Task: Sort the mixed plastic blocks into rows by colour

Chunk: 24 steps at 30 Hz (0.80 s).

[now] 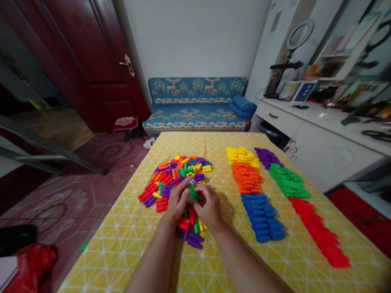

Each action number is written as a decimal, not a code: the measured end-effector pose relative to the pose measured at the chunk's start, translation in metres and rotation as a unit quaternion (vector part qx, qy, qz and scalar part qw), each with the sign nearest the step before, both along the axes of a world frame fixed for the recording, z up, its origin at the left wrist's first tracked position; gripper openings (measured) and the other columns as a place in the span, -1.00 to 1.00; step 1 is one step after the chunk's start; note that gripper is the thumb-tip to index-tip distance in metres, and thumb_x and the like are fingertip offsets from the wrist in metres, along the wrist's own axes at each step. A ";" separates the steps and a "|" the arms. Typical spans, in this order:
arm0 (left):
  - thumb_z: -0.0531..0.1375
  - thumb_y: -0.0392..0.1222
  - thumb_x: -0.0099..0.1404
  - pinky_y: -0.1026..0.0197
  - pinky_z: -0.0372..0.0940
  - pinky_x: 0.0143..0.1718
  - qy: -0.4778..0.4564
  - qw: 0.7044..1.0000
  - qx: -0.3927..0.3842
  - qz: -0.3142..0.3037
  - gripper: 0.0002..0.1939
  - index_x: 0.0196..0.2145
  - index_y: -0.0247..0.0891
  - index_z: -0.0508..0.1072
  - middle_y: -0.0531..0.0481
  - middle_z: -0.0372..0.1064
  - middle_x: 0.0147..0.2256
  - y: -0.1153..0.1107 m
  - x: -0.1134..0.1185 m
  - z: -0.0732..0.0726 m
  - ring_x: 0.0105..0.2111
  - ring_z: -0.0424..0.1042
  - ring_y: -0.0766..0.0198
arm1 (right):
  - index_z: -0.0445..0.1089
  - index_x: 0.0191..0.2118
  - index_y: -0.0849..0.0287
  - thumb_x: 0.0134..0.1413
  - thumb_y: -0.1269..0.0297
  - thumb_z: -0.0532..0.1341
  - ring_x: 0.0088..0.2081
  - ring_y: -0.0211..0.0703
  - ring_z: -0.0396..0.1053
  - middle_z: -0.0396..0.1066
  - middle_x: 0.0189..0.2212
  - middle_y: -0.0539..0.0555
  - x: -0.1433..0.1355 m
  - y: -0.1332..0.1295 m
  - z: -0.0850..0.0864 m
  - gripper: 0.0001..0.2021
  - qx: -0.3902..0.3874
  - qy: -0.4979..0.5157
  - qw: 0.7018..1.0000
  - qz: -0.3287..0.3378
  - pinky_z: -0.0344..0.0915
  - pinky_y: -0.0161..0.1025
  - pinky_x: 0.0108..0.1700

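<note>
A mixed heap of small plastic pieces (165, 179) in red, orange, yellow, green, blue and purple lies on the yellow patterned tablecloth (214, 260). Over its near right part, my left hand (178, 200) rests with fingers partly spread. My right hand (210, 203) curls its fingers round green pieces (194, 192) between the two hands. To the right lie single-colour groups: yellow (241, 155), orange (247, 178), blue (263, 217), purple (269, 158), green (288, 181) and red (319, 232).
Beyond the table stands a blue patterned sofa (195, 112). A white dresser (324, 138) with a ring light (300, 34) is at the right. A dark red door (88, 53) and a small stool (126, 123) are at the left.
</note>
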<state>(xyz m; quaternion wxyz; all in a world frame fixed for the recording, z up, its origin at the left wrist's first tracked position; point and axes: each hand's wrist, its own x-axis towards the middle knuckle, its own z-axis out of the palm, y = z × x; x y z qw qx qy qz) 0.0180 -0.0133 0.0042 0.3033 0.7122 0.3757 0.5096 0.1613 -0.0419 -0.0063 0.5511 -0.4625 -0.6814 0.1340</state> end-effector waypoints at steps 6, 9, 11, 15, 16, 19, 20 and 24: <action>-0.06 0.09 0.43 0.21 0.26 -0.33 -0.082 0.997 -0.013 -0.005 -0.45 0.14 -0.34 0.38 0.00 0.35 -0.46 0.005 0.000 -0.004 -0.43 0.36 0.25 | 0.34 0.05 0.11 0.03 0.20 0.30 -0.09 -0.09 0.39 0.43 -0.05 0.14 0.052 -0.001 0.035 -0.57 -0.046 0.055 0.992 -0.102 0.36 -0.17 -0.14; -0.05 0.10 0.42 0.22 0.26 -0.34 -0.092 0.995 -0.026 -0.001 -0.45 0.11 -0.35 0.41 0.00 0.35 -0.46 0.005 0.000 -0.005 -0.43 0.36 0.26 | 0.35 0.08 0.11 0.03 0.11 0.28 -0.18 -0.11 0.41 0.43 -0.02 0.15 0.132 0.012 0.051 -0.52 -0.050 0.029 0.983 -0.172 0.37 -0.15 -0.18; -0.05 0.10 0.42 0.23 0.26 -0.35 -0.096 0.995 -0.039 0.002 -0.44 0.10 -0.36 0.43 0.00 0.35 -0.46 0.005 0.000 -0.004 -0.43 0.36 0.26 | 0.39 0.06 0.11 -0.03 0.04 0.29 -0.23 -0.08 0.40 0.44 -0.05 0.16 0.198 0.020 0.054 -0.49 -0.057 -0.045 0.966 -0.247 0.36 -0.11 -0.18; -0.05 0.11 0.42 0.23 0.28 -0.33 -0.107 0.992 -0.061 0.011 -0.44 0.07 -0.36 0.45 -0.02 0.37 -0.44 0.005 0.000 -0.003 -0.41 0.38 0.26 | 0.47 -0.05 0.16 -0.13 -0.07 0.27 -0.29 0.04 0.41 0.49 -0.19 0.21 0.317 0.026 0.044 -0.46 -0.121 -0.171 0.933 -0.293 0.36 -0.01 -0.22; -0.05 0.11 0.42 0.23 0.29 -0.33 -0.106 0.992 -0.063 0.014 -0.45 0.07 -0.35 0.46 -0.02 0.37 -0.44 0.006 0.001 -0.002 -0.41 0.38 0.26 | 0.48 -0.08 0.17 -0.17 -0.09 0.27 -0.30 0.06 0.42 0.50 -0.22 0.22 0.338 0.025 0.039 -0.45 -0.143 -0.189 0.928 -0.287 0.36 0.00 -0.24; -0.04 0.12 0.41 0.23 0.29 -0.32 -0.095 0.993 -0.067 0.020 -0.45 0.05 -0.34 0.48 -0.03 0.39 -0.44 0.006 0.001 -0.003 -0.40 0.39 0.25 | 0.48 -0.08 0.17 -0.22 -0.12 0.27 -0.29 0.08 0.44 0.51 -0.26 0.21 0.371 0.021 0.025 -0.42 -0.187 -0.199 0.929 -0.251 0.37 0.01 -0.26; -0.04 0.12 0.41 0.23 0.29 -0.32 -0.093 0.993 -0.067 0.022 -0.44 0.04 -0.35 0.49 -0.03 0.39 -0.44 0.006 0.001 -0.004 -0.40 0.39 0.25 | 0.47 -0.08 0.17 -0.22 -0.12 0.27 -0.28 0.09 0.45 0.51 -0.25 0.21 0.374 0.021 0.022 -0.41 -0.193 -0.193 0.931 -0.241 0.38 0.01 -0.24; -0.03 0.14 0.40 0.23 0.29 -0.34 -0.098 0.992 -0.069 0.030 -0.44 0.01 -0.35 0.50 -0.03 0.40 -0.45 0.006 0.002 -0.006 -0.40 0.40 0.24 | 0.46 -0.05 0.19 -0.20 -0.07 0.25 -0.15 0.12 0.46 0.50 -0.14 0.22 0.372 0.024 0.014 -0.42 -0.203 -0.172 0.940 -0.213 0.38 0.05 -0.11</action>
